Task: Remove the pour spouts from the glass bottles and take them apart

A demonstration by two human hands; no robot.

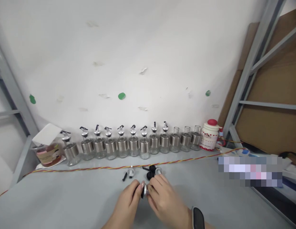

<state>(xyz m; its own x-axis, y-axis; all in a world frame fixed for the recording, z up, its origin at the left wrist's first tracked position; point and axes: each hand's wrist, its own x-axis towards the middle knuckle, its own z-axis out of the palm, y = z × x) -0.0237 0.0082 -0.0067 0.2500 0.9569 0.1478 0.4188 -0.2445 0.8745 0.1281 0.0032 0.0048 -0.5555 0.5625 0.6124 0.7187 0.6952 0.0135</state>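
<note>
I have a small round cap (145, 191) clamped between both hands, its shiny silver rim meeting a matte black face turned toward nine o'clock. My left hand (128, 197) pinches the black side from nine o'clock, thumb and fingers together on it; my right hand (165, 197) curls its fingers round the other end from three o'clock, hiding much of its shape. From the cap, a cluster of rounded black parts (150, 175) lies near my right fingers at one o'clock, a silver spout piece (131, 172) at eleven and a slim black stick (124, 176) at ten. Beyond, at twelve, stands a row of clear glass bottles (144, 147) sleeved in brushed metal, the bare-necked ones at one o'clock, and a twisted red-and-yellow cord (90, 168) runs between, across the smooth grey table (78, 197)
</note>
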